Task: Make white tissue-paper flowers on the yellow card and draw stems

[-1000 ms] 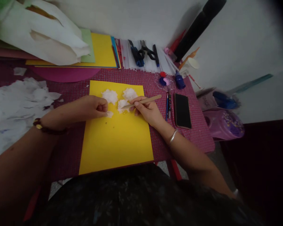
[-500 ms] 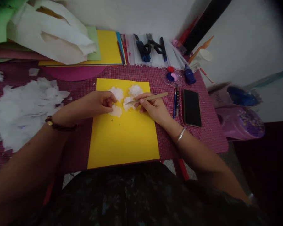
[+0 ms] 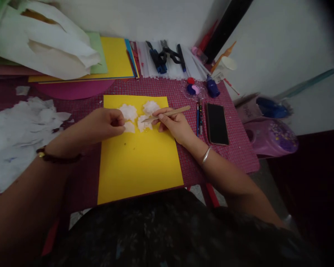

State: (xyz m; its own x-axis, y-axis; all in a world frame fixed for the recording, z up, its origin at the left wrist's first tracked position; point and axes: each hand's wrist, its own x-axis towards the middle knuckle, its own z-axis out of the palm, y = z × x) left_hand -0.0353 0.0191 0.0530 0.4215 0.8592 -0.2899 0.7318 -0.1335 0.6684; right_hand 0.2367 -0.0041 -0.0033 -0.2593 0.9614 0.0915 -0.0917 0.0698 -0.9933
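A yellow sheet (image 3: 140, 167) lies in front of me, bearing several crumpled white paper clusters, including one at the upper left (image 3: 128, 112) and one at the upper right (image 3: 150, 107). My left hand (image 3: 101, 124) is closed in a pinch on a small white paper piece (image 3: 129, 127) over the sheet. My right hand (image 3: 174, 124) grips a slim wooden stick (image 3: 178, 111) like a pen. The stick's tip meets the lower white cluster (image 3: 144, 124); whether it presses into it, I cannot tell.
Loose white paper pieces (image 3: 19, 129) are heaped at left. A phone (image 3: 217, 124), pens (image 3: 200, 118) and a purple bottle (image 3: 212, 87) sit at right. Pliers (image 3: 171, 52) and coloured sheets (image 3: 115, 55) line the back. A pink container (image 3: 281, 137) stands beyond the table's right edge.
The whole scene has shifted left in view as my head turned. The pinched paper piece shows less of itself beyond my left fingers. My right hand keeps the stick at the same cluster.
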